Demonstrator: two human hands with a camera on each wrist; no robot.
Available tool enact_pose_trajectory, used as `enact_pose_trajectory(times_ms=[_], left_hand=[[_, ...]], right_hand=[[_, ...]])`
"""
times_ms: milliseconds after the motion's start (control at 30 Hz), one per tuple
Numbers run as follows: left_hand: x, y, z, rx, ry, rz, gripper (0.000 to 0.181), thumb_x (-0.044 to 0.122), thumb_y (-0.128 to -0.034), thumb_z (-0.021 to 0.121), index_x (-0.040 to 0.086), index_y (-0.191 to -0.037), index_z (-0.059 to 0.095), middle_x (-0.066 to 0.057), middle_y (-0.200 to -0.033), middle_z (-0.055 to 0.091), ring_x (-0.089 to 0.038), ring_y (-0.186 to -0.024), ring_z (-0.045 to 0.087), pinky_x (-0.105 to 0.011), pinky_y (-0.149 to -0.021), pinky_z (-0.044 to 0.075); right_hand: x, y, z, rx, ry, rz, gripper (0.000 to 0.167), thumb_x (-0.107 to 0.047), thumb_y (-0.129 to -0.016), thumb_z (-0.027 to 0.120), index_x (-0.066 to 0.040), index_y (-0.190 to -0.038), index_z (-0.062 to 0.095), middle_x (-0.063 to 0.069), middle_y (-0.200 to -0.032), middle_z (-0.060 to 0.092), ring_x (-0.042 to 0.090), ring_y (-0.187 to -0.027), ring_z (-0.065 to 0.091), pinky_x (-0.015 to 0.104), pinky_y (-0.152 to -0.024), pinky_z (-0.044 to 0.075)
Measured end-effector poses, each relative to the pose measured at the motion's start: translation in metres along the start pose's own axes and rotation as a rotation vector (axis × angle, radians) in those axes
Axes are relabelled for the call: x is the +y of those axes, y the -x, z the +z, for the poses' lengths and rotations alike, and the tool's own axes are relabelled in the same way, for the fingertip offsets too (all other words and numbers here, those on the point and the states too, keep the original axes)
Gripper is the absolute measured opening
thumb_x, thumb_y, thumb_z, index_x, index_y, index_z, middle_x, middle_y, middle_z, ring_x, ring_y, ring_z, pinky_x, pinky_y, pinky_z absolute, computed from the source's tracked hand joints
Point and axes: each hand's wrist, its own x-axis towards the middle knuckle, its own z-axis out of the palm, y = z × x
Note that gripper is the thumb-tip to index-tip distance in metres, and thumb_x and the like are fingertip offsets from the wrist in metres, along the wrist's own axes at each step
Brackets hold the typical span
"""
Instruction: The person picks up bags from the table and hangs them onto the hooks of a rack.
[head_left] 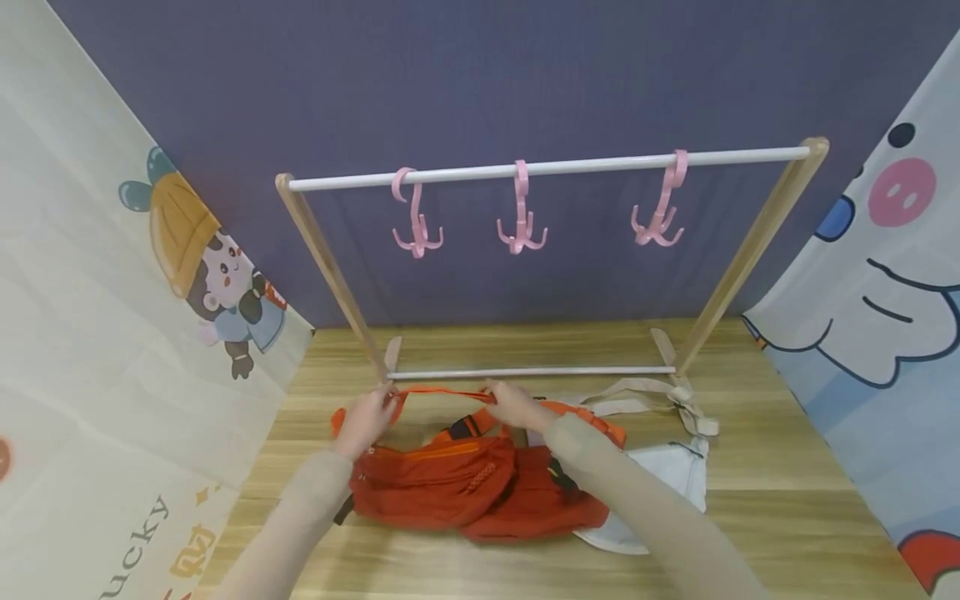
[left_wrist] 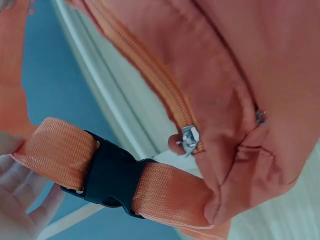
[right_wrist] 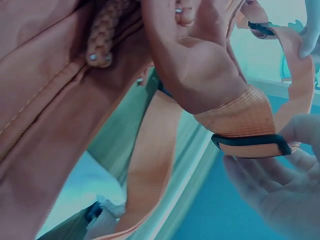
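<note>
A red-orange bag point(head_left: 435, 487) with an orange zip lies on the wooden surface, its strap point(head_left: 442, 390) stretched between both hands. My left hand point(head_left: 367, 421) pinches the strap at its left; in the left wrist view that hand point(left_wrist: 22, 200) holds the orange webbing point(left_wrist: 60, 150) beside a fastened black buckle point(left_wrist: 112, 172). My right hand point(head_left: 517, 406) grips the strap's other side; in the right wrist view its fingers point(right_wrist: 265, 175) are at the webbing by a black slider point(right_wrist: 250, 146). Another red-orange bag part point(head_left: 536, 500) lies alongside; whether it is separate I cannot tell.
A rack with a white top rail point(head_left: 472, 173) and wooden legs stands behind. Three pink hooks point(head_left: 417, 229) point(head_left: 521, 225) point(head_left: 660, 217) hang from it. A white bag point(head_left: 675, 471) with pale straps point(head_left: 637, 396) lies at the right, partly under the red-orange fabric. Printed curtains flank both sides.
</note>
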Motion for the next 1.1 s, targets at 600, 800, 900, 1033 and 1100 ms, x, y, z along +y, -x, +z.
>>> enact_pose_trajectory(times_ms=[600, 800, 900, 1033, 1100], left_hand=[[0.008, -0.004, -0.033, 0.292, 0.154, -0.007, 0.007, 0.000, -0.0724, 0.059, 0.002, -0.079, 0.060, -0.008, -0.064, 0.060, -0.018, -0.057, 0.055, -0.030, -0.051, 0.043], [0.015, -0.007, -0.044, 0.263, 0.333, -0.124, 0.007, 0.001, -0.0801, 0.052, 0.000, -0.087, 0.054, -0.013, -0.070, 0.060, -0.007, -0.047, 0.043, -0.023, -0.045, 0.035], [0.020, -0.008, -0.053, 0.184, 0.452, -0.216, 0.010, 0.002, -0.0845, 0.046, -0.002, -0.092, 0.050, -0.017, -0.075, 0.059, -0.004, -0.044, 0.036, -0.022, -0.043, 0.032], [0.025, -0.009, -0.064, 0.124, 0.569, -0.278, 0.012, 0.000, -0.0859, 0.041, -0.003, -0.097, 0.046, -0.018, -0.083, 0.057, -0.003, -0.055, 0.041, -0.020, -0.051, 0.034], [0.028, -0.009, -0.070, 0.124, 0.623, -0.283, 0.012, -0.002, -0.0851, 0.042, -0.005, -0.096, 0.046, -0.014, -0.085, 0.057, -0.001, -0.063, 0.045, -0.018, -0.057, 0.037]], right_hand=[[-0.034, 0.006, -0.014, 0.016, -0.183, -0.086, 0.032, -0.010, -0.088, 0.047, -0.011, -0.120, 0.050, 0.011, -0.104, 0.056, 0.012, -0.067, 0.052, 0.026, -0.055, 0.041], [-0.052, 0.012, -0.018, 0.039, -0.293, -0.121, 0.031, -0.011, -0.088, 0.049, -0.014, -0.119, 0.051, 0.009, -0.103, 0.055, 0.014, -0.080, 0.054, 0.026, -0.054, 0.046], [-0.059, 0.015, -0.019, 0.054, -0.345, -0.147, 0.033, -0.010, -0.087, 0.050, -0.013, -0.120, 0.051, 0.008, -0.101, 0.055, 0.013, -0.077, 0.054, 0.026, -0.051, 0.046], [-0.066, 0.020, -0.022, 0.072, -0.392, -0.164, 0.033, -0.012, -0.088, 0.051, -0.015, -0.121, 0.050, 0.006, -0.101, 0.055, 0.014, -0.076, 0.054, 0.026, -0.053, 0.047], [-0.070, 0.023, -0.024, 0.086, -0.410, -0.168, 0.033, -0.014, -0.088, 0.052, -0.017, -0.121, 0.050, 0.004, -0.103, 0.055, 0.014, -0.079, 0.054, 0.027, -0.054, 0.047]])
